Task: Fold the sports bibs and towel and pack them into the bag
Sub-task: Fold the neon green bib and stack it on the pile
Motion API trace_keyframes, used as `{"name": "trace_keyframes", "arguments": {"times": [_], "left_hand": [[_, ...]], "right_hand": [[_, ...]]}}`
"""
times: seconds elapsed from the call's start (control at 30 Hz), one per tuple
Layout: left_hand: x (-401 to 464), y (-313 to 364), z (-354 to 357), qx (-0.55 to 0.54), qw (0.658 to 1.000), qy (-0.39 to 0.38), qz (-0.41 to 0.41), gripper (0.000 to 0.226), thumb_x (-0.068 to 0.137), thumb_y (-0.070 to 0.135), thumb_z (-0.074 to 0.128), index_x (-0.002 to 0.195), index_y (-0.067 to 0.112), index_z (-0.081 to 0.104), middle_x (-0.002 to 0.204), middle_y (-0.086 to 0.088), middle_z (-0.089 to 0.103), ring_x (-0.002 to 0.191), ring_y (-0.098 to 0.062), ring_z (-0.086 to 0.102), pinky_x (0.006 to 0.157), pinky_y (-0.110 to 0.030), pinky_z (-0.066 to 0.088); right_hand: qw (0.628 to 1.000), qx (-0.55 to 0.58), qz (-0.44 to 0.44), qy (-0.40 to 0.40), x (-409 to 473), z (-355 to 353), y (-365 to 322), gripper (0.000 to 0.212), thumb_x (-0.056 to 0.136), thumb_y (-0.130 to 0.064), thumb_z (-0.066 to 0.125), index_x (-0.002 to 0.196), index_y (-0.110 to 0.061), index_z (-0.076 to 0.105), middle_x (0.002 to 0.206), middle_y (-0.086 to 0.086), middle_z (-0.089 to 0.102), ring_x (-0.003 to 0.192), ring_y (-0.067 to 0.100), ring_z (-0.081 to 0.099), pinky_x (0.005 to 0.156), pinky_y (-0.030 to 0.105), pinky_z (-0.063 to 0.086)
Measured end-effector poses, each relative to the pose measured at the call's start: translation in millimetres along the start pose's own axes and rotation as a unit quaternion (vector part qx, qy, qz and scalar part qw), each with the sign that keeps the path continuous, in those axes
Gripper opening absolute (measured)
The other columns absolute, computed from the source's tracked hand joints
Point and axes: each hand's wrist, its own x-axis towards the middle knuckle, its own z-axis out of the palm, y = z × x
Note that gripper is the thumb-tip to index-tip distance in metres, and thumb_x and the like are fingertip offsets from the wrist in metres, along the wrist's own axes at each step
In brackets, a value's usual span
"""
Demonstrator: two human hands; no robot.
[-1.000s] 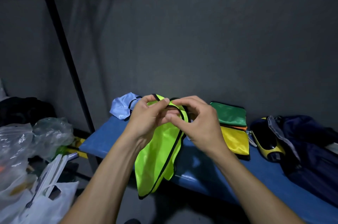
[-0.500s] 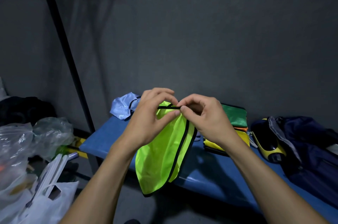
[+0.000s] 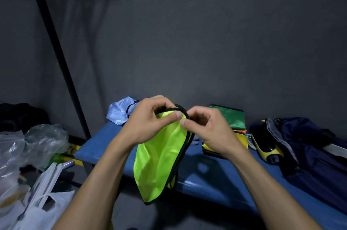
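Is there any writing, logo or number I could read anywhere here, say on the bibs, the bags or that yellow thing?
None can be read.
Neon yellow bib, held up by the left hand and right hand: plain fabric, black trim, no print showing.
Folded green bib and pale blue bib: no print showing.
White plastic bag: dark marks, too blurred to read.
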Motion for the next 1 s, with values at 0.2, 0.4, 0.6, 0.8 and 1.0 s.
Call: {"name": "trace_keyframes", "arguments": {"times": [0.2, 0.4, 0.6, 0.8, 1.0], "left_hand": [[14, 23, 8, 0.020, 0.996, 0.073, 0.052, 0.010, 0.087, 0.030, 0.076, 0.090, 0.021, 0.076, 0.085, 0.006, 0.069, 0.083, -0.015, 0.068, 0.075, -0.036, 0.054], [27, 79, -20, -0.035, 0.998, 0.029, 0.049, 0.019, 0.086, 0.036, 0.077, 0.091, 0.018, 0.073, 0.086, -0.012, 0.068, 0.080, -0.013, 0.061, 0.077, -0.036, 0.048], [38, 147, -45, -0.015, 0.992, -0.125, 0.013, 0.027, 0.084, 0.038, 0.079, 0.096, 0.014, 0.071, 0.090, -0.029, 0.066, 0.079, -0.022, 0.057, 0.076, -0.055, 0.050], [54, 200, -43, -0.088, 0.990, -0.108, 0.014, 0.026, 0.087, 0.030, 0.073, 0.086, 0.004, 0.072, 0.084, -0.008, 0.072, 0.081, -0.014, 0.063, 0.084, -0.034, 0.050], [79, 252, -65, -0.133, 0.986, -0.078, 0.055, 0.020, 0.088, 0.029, 0.072, 0.078, 0.013, 0.066, 0.072, 0.003, 0.062, 0.066, -0.005, 0.056, 0.064, -0.018, 0.043]], "right_hand": [[0.996, 0.038, 0.037, 0.073, -22, 9, 1, 0.039, 0.088, -0.036, 0.071, 0.086, 0.003, 0.071, 0.076, 0.021, 0.069, 0.073, 0.018, 0.056, 0.066, 0.043, 0.046], [0.982, 0.143, 0.044, 0.116, -11, -41, -66, 0.007, 0.082, -0.018, 0.076, 0.080, -0.011, 0.079, 0.081, 0.005, 0.072, 0.077, 0.016, 0.063, 0.069, 0.031, 0.049], [0.999, 0.051, 0.002, -0.019, 16, -86, -176, 0.008, 0.082, -0.018, 0.073, 0.080, -0.011, 0.075, 0.081, 0.007, 0.072, 0.076, 0.015, 0.066, 0.073, 0.024, 0.053], [0.997, -0.039, -0.006, -0.066, 13, -94, -235, 0.016, 0.094, -0.011, 0.067, 0.079, -0.004, 0.068, 0.068, 0.002, 0.062, 0.061, 0.009, 0.055, 0.055, 0.016, 0.042], [0.996, 0.023, -0.019, -0.086, -14, -108, -245, 0.026, 0.081, -0.027, 0.073, 0.089, -0.003, 0.066, 0.080, 0.005, 0.069, 0.073, 0.014, 0.065, 0.070, 0.024, 0.053]]}}
